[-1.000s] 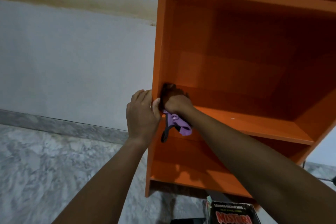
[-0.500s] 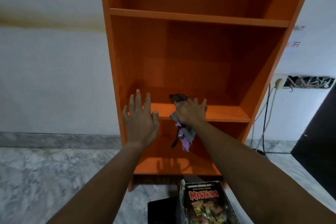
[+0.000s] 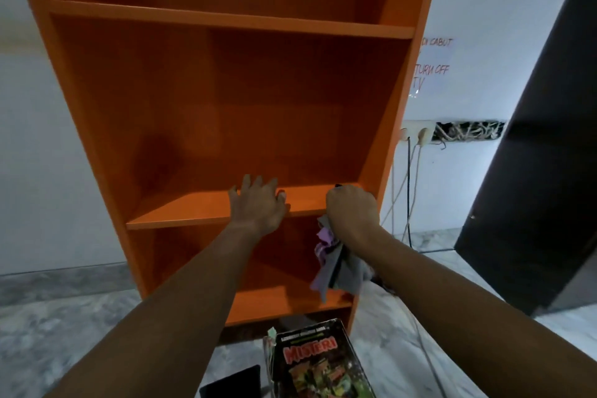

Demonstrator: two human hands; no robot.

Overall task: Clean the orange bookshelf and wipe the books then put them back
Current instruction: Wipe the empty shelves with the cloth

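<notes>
we see the orange bookshelf [image 3: 226,113] standing upright against a pale wall, with nothing on any board in view. our left hand [image 3: 256,205] lies palm down on the front edge of the lower board, near its middle. its fingers are spread and nearly straight, so this grip is loose and holds nothing.

our right hand [image 3: 352,208] is at the right end of the same board, just beside the right side panel. its grip is closed in a fist around a cloth [image 3: 336,265]. the top of the cloth is bunched inside the fist. the rest, grey and purple, hangs down below the wrist in front of the compartment under the board. the 2 hands are near each other but apart, with a bare strip of board between them.

1 book [image 3: 318,362] lies on the marble floor [image 3: 64,333] in front of the foot of the bookshelf, below both hands and well apart from them. its dark cover faces up and shows the red word "misteri". just to its left lies a flat dark thing [image 3: 231,381]; we cannot tell what it is.

to the right of the bookshelf, a wall socket [image 3: 416,136] has cables running down to the floor, a paper note [image 3: 433,69] above it reads "turn off", and a dark panel [image 3: 533,171] leans at the far right.
</notes>
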